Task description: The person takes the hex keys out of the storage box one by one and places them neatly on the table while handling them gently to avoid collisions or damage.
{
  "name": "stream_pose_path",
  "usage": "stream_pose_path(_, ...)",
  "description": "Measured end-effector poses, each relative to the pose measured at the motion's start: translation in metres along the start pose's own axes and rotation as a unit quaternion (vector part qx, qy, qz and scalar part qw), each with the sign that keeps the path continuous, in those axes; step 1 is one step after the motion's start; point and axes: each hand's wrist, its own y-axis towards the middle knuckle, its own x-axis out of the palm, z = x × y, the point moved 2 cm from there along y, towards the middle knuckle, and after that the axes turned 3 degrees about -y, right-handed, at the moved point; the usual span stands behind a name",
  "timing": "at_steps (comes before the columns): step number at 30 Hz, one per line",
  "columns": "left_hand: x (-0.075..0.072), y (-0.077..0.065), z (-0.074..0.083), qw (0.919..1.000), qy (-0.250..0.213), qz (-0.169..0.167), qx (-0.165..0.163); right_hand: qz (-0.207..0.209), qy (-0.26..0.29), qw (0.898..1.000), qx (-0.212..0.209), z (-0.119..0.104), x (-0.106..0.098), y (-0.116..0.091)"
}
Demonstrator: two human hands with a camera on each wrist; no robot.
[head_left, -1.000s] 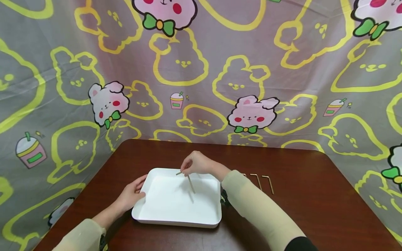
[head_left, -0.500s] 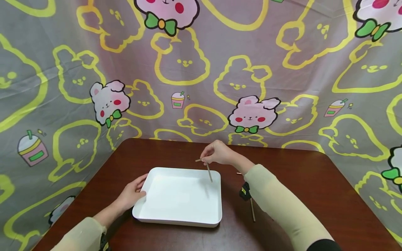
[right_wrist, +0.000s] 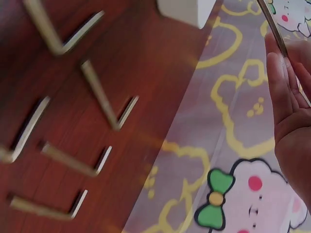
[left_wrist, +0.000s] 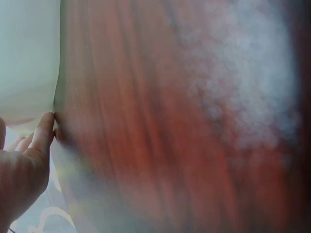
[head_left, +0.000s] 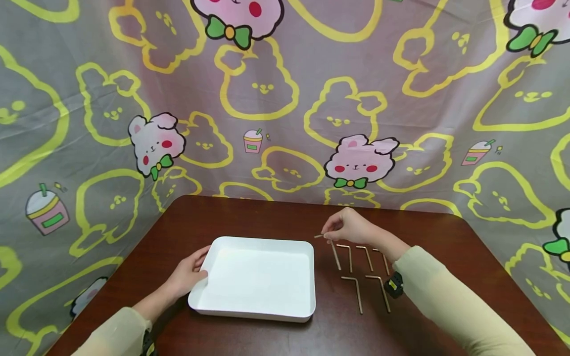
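Observation:
A white rectangular tray (head_left: 258, 279) lies on the dark wooden table. My left hand (head_left: 189, 274) grips its left rim, thumb over the edge and fingers along the outside; the left wrist view shows the fingers (left_wrist: 43, 133) against the tray wall (left_wrist: 29, 53). To the right of the tray, my right hand (head_left: 349, 227) pinches an L-shaped hex key (head_left: 336, 256) near its bend, long arm hanging down. The right wrist view shows this hex key (right_wrist: 273, 26) between thumb and fingers. Several similar hex keys (head_left: 358, 296) lie in two rows beneath and beside that hand.
The brown table (head_left: 249, 217) has rounded far corners. Behind and on both sides hangs a grey cloth (head_left: 285, 133) with cartoon animals. A black wrist device (head_left: 394, 285) sits on the right sleeve, just over the nearest hex keys.
My right hand has moved right with the hex key, from above the tray to over the table beside the other hex keys. The left hand and tray stay put.

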Motion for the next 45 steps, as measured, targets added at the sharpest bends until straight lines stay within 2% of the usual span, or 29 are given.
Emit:
stream_pose_path(6, 0.000, 0.001, -0.002, 1.0000, -0.002, 0.000, 0.001, 0.017, -0.001, 1.000, -0.004, 0.014, -0.016, -0.034)
stream_pose_path(15, 0.000, 0.000, -0.001, 1.0000, -0.002, 0.001, -0.001, 0.049, 0.019, 0.999, 0.014, 0.038, -0.034, -0.086)
stream_pose_path(24, -0.001, -0.001, 0.001, 1.0000, -0.004, 0.003, 0.000, 0.060, 0.011, 0.998, 0.020, 0.056, -0.041, -0.122)
stream_pose_path(31, -0.001, -0.002, 0.003, 1.0000, -0.003, 0.005, 0.000, 0.034, 0.022, 0.998, 0.043, 0.076, -0.033, -0.139)
stream_pose_path(39, 0.000, -0.001, 0.001, 1.0000, -0.005, 0.007, -0.002, 0.015, 0.043, 0.998, 0.040, 0.093, -0.026, -0.147)
stream_pose_path(45, 0.000, 0.001, 0.000, 1.0000, -0.005, 0.004, -0.001, -0.004, 0.070, 0.995, 0.065, 0.107, -0.022, -0.153)
